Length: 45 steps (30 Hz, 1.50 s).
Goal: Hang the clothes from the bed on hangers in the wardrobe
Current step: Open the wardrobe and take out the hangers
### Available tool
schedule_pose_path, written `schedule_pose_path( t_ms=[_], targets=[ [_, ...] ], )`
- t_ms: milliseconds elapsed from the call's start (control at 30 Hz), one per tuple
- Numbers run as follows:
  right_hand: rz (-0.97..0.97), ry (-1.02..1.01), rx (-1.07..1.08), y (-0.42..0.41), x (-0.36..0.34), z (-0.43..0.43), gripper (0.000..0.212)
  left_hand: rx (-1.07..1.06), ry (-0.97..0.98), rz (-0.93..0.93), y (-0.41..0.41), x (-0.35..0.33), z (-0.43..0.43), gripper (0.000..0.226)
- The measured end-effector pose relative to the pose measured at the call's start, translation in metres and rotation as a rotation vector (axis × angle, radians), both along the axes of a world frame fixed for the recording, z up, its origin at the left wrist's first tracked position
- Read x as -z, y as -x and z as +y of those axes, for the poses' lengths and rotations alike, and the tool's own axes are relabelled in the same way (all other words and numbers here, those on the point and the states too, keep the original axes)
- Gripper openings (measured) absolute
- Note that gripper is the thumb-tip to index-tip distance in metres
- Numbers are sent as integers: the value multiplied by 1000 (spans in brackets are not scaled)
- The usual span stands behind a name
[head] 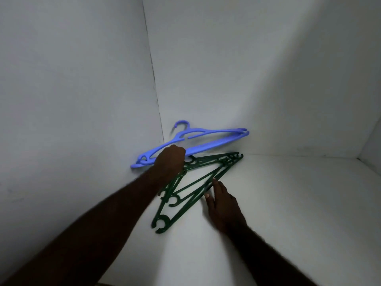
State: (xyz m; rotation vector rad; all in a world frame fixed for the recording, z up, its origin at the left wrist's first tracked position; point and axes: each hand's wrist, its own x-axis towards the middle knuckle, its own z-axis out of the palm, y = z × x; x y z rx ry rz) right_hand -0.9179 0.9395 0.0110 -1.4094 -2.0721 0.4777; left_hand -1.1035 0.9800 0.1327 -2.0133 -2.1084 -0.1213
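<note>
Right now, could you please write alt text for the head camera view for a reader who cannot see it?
A person's left hand grips blue plastic hangers in the corner of a white wardrobe shelf, while the right hand rests straight fingers on a pile of dark green plastic hangers lying there.

Upper pair, blue hangers (216,142): periwinkle, plain, even in tone from hook to arm tips. Below, green hangers (185,207): dark bottle green, plain, nearly black in the shaded parts. Wardrobe walls (72,79): white, plain, dulled to blue-grey in dim light, with a thin dark seam at the corner join. Wardrobe shelf (288,203): white, plain, palest toward the front, a few faint dark specks along the back edge.
</note>
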Motion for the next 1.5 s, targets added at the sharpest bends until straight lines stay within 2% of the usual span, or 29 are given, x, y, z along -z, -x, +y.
schedule_pose_path(
  t_ms=[267, 467, 600, 767, 867, 967, 1100, 1167, 1267, 1400, 1500],
  targets=[
    [12, 33, 26, 1, 1, 1, 56, 77, -66, -2, -24, 14, 1, 23],
    [26, 37, 33, -1, -2, -5, 55, -17, 75, 22, -16, 37, -6, 31],
    [26, 39, 34, 0, -2, -5, 55, 0, 102, -14, -14, 52, -6, 44],
    [45, 53, 49, 0, -3, -5, 53, -5, 48, -117, -19, 47, -5, 22],
    [48, 69, 54, -1, -4, -5, 51, -37, -4, -138, -23, 50, -9, 23],
    [65, 75, 60, -1, -4, -5, 49, -11, -6, -54, -23, 58, -9, 28],
    [66, 84, 60, -1, -5, -6, 47, 5, 118, -167, -17, 65, -10, 26],
    [73, 89, 61, -2, -6, -6, 46, 9, 114, -172, -20, 67, -13, 22],
    [73, 84, 61, -2, -5, -5, 40, 10, 115, -181, -34, 78, -23, 30],
    [75, 78, 63, -2, -4, -4, 27, 37, -19, -107, -51, 93, -33, 42],
    [79, 88, 53, -3, -5, -4, 18, 20, 13, -87, -57, 99, -34, 49]
  ],
)
